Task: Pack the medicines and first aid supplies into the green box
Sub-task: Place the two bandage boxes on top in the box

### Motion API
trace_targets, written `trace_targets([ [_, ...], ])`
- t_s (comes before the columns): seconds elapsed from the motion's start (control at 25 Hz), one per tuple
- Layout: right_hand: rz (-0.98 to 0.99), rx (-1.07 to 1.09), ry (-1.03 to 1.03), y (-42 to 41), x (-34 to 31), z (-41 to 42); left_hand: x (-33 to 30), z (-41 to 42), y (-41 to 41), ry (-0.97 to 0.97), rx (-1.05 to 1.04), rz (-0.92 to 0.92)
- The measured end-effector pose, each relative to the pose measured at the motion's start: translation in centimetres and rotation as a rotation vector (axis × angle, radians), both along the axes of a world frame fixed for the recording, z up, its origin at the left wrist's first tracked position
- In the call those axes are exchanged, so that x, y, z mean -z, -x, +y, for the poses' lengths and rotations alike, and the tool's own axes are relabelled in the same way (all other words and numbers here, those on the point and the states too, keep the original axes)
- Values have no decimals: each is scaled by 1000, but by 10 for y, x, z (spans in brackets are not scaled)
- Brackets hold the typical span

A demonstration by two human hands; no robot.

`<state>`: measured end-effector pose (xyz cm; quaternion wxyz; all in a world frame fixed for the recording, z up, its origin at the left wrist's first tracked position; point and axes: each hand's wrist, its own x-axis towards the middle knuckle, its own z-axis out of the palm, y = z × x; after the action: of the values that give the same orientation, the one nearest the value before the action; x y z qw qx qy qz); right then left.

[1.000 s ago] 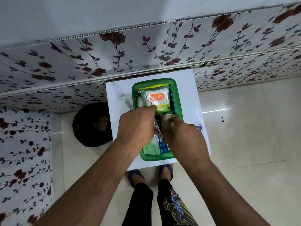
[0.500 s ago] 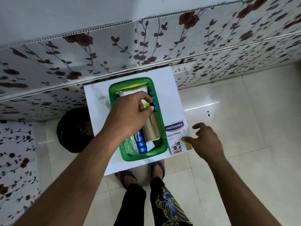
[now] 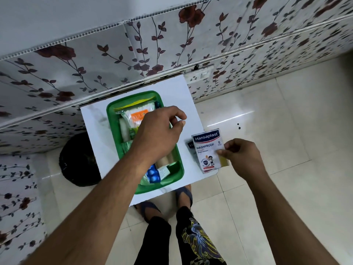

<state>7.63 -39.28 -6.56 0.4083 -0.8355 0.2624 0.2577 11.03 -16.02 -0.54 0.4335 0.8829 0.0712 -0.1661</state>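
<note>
The green box [image 3: 112,129] is crowded with packets, and the left hand [image 3: 158,134] hovers over its middle, blocking the way in. Bare white tabletop [image 3: 95,131] lies open left of it; the right strip holds the plaster pack [image 3: 207,150].

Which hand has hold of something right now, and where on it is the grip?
The right hand pinches the white Hansaplast plaster packet at its right edge. The left hand, above the green plastic box, shows nothing held.

A small white rectangular table [image 3: 172,88] stands against white wall panels printed with dark red flowers and vines [image 3: 149,44], on a glossy cream tiled floor [image 3: 277,115] catching a streak of light; a black round bag [image 3: 76,161] sits beside it
</note>
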Motion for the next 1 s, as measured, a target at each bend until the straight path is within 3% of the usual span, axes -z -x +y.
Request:
trace_targets([
  [0.12,1,32,-152,-8,-14,-6,-3,-6,3,16,15,-7],
  [0.32,168,-26,-157,-6,5,17,-1,-7,8,17,24,34],
  [0.56,-107,144,-343,-17,-54,24,-19,7,9,54,4,45],
  [0.64,-124,75,-461,-23,-76,38,-26,5,10,219,-24,113],
  [0.72,-112,2,-506,-30,-84,53,-31,16,10,336,-197,105],
  [0.8,-146,26,-419,-33,-75,57,-28,45,12,297,-381,58],
  [0.88,-158,12,-107,-31,-46,46,-20,75,16,178,-477,28],
  [1.0,41,-262,230,-16,-6,33,-1,93,21,-67,-443,-1],
])
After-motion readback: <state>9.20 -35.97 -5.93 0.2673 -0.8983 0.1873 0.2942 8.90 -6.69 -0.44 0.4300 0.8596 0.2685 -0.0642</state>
